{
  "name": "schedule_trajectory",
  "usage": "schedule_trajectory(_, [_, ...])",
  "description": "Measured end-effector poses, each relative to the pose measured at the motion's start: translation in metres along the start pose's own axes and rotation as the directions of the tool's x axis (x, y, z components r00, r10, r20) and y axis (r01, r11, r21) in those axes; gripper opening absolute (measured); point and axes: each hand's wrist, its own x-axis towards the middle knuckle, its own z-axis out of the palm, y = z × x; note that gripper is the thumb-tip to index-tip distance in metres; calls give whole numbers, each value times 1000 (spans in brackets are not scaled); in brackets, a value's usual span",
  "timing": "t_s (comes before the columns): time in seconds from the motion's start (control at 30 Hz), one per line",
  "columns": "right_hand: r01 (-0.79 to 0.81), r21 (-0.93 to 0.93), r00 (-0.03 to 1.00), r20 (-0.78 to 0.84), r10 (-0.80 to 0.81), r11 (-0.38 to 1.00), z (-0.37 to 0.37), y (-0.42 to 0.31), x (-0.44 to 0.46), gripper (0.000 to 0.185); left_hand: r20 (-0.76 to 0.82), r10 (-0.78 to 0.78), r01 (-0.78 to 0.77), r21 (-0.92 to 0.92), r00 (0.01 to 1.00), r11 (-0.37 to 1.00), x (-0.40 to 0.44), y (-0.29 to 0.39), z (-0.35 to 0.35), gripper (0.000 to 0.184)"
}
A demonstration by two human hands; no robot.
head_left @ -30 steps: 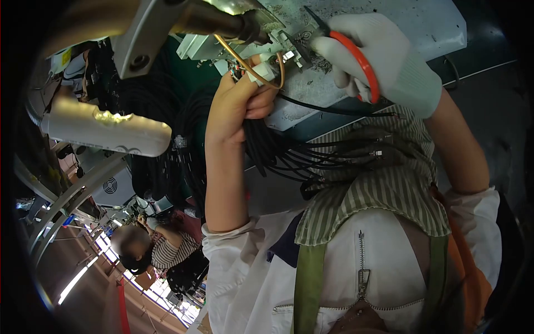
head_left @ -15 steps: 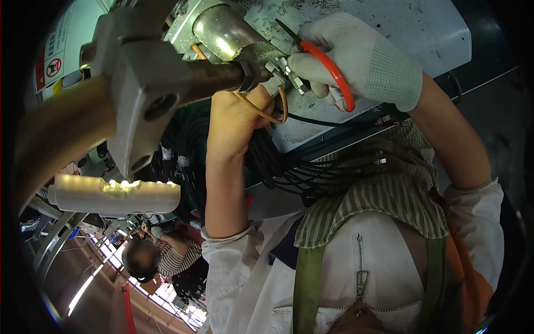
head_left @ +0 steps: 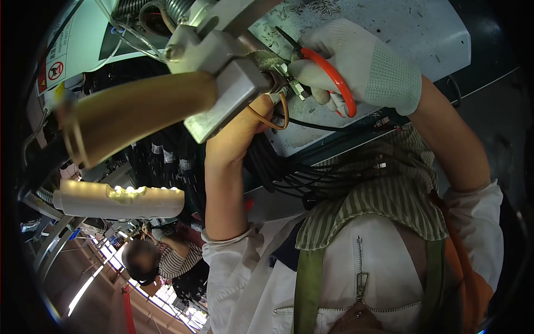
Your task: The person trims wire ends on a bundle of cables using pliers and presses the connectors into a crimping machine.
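Observation:
My right hand (head_left: 345, 64), in a white knit glove, is closed around red-handled pliers (head_left: 334, 72) with a dark pointed tip aimed up and left. Its thumb is beside small shiny metal pieces (head_left: 297, 88) at the machine's working point. My left hand (head_left: 258, 114) reaches up under the machine head (head_left: 228, 89), its fingers mostly hidden there, so what they hold cannot be made out. A brown loop of tube (head_left: 286, 114) hangs by that hand. From there a black cable (head_left: 317, 126) runs right.
A thick tan cylinder (head_left: 144, 111) extends left from the machine head. Below it hangs a lit lamp (head_left: 119, 199). Black cables (head_left: 272, 167) bunch at the table edge. Metal scraps litter the pale board (head_left: 411, 33). Another person (head_left: 161, 259) works at lower left.
The grey machine block and tan cylinder have swung right and upward, now covering more of my left wrist. My hands and the pliers have hardly moved.

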Motion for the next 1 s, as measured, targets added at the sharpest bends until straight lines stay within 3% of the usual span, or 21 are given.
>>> schedule_trajectory(0.07, [415,-328,892,-37,-450,849,6,15,-1,15,-8,27,-27,25,1000,999,0,-1,0,16])
schedule_trajectory(0.27, [451,-355,874,-8,-485,819,2,6,0,15,-26,-54,55,68,998,996,1,4,-1,13])
schedule_trajectory(0.3, [48,-44,999,12,-48,998,-4,-10,0,17,-14,-66,67,70,998,995,1,4,-1,15])
schedule_trajectory(0.33, [-402,231,913,168,371,886,-7,-20,-1,20,-14,-64,64,71,998,995,1,4,0,15])
schedule_trajectory(0.37, [-400,230,914,165,370,887,-5,-20,-2,20,-18,-41,41,44,999,998,0,4,1,14])
schedule_trajectory(0.47, [-150,49,982,-111,154,987,3,-16,-7,18,23,-26,26,-7,999,1000,-4,-2,-3,13])
schedule_trajectory(0.53, [-20,-43,994,-107,15,999,2,-14,-13,22,35,32,-26,-168,999,985,-15,-1,0,9])
schedule_trajectory(0.57, [27,-74,994,-102,-34,997,1,-15,-17,23,-106,81,-97,-147,991,984,-22,-8,7,12])
schedule_trajectory(0.63, [-103,53,988,-106,108,993,-5,-28,-37,21,-373,159,-241,-184,914,953,-34,-21,20,15])
schedule_trajectory(0.7, [-357,324,924,-12,381,876,-16,-55,-57,17,-347,255,-355,-265,902,897,-48,-33,10,14])
schedule_trajectory(0.73, [-525,492,830,112,547,695,-23,-67,-65,14,-357,262,-385,-335,897,860,-57,-35,8,14])
schedule_trajectory(0.8, [-507,449,833,35,552,736,-25,-51,-89,12,-427,229,-381,-314,875,870,-71,-31,10,14])
schedule_trajectory(0.87, [-532,426,831,93,549,732,-37,-41,-106,13,-331,220,-377,-552,918,744,-83,-24,12,17])
schedule_trajectory(0.9, [-478,59,875,-49,481,876,-36,-37,-115,13,-314,236,-379,-550,920,744,-87,-26,12,18])
schedule_trajectory(0.93, [-388,-328,922,-149,358,861,-33,-34,-121,14,-314,237,-380,-552,919,742,-89,-27,13,18])
schedule_trajectory(0.97, [-406,-571,903,-372,215,714,-19,-49,-119,16,-252,258,-357,-562,933,746,-89,-28,14,17])
schedule_trajectory(1.0, [-408,-465,883,-418,212,785,-11,-64,-115,17,-184,276,-331,-571,943,751,-90,-29,16,16])
